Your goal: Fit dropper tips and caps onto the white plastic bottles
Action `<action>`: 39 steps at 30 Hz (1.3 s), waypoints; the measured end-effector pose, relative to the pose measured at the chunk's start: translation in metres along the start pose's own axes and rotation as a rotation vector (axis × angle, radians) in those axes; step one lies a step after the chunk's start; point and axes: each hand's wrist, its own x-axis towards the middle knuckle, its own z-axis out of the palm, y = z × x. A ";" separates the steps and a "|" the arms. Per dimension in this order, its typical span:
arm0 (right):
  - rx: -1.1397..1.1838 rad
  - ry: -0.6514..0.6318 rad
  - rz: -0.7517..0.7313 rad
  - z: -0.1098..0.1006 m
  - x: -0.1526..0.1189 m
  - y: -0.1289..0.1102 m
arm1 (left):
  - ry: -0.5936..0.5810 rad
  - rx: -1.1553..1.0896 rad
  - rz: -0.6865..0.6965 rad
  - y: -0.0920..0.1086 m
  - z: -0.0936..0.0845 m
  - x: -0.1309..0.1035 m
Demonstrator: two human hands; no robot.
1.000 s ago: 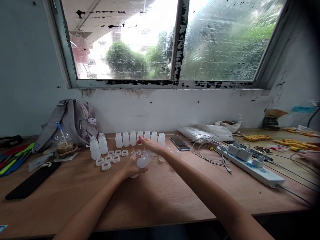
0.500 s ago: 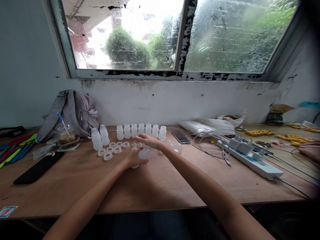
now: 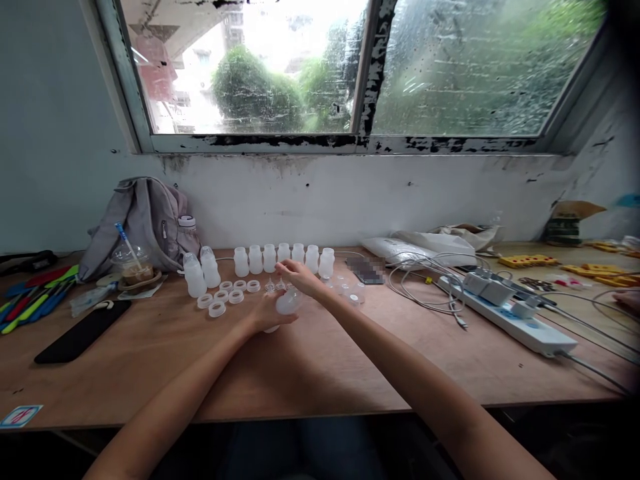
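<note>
Bottle [image 3: 287, 304] within fingers of left hand [image 3: 264, 315]

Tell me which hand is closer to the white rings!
Left. The left hand, holding a bottle, is just to the right of the white rings. The right hand is farther right, past the left one.

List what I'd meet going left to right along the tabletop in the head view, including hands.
Drink cup → two capped bottles → left hand → right hand → dark phone → power strip → another person's hand at the edge.
</note>
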 end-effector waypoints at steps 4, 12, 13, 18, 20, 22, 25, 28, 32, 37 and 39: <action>0.075 0.241 -0.082 0.010 -0.009 0.001 | 0.122 0.008 -0.003 -0.002 0.008 -0.003; 0.394 0.453 -0.113 0.020 -0.015 0.015 | 0.253 -0.119 -0.090 -0.005 0.027 0.004; 0.442 0.476 -0.086 0.018 -0.013 0.021 | 0.257 -0.108 -0.075 -0.006 0.026 0.003; 0.453 0.558 0.053 0.018 -0.012 0.065 | 0.300 -0.092 0.034 -0.009 0.023 0.001; 0.373 0.537 0.085 0.024 -0.014 0.081 | 0.315 -0.102 0.050 -0.010 0.023 0.000; 0.324 0.528 0.108 0.033 -0.015 0.090 | 0.322 -0.105 0.057 -0.009 0.022 -0.001; 0.285 0.504 0.105 0.044 -0.016 0.095 | 0.294 -0.109 0.064 -0.004 0.019 -0.004; 0.249 0.465 0.080 0.051 -0.015 0.095 | 0.276 -0.117 0.068 0.001 0.016 -0.006; 0.211 0.469 0.096 0.053 -0.015 0.097 | 0.280 -0.134 0.045 0.000 0.016 -0.006; 0.193 0.451 0.108 0.052 -0.015 0.098 | 0.283 -0.169 0.043 -0.003 0.018 -0.006; 0.187 0.444 0.108 0.052 -0.016 0.097 | 0.288 -0.174 0.052 -0.003 0.018 -0.006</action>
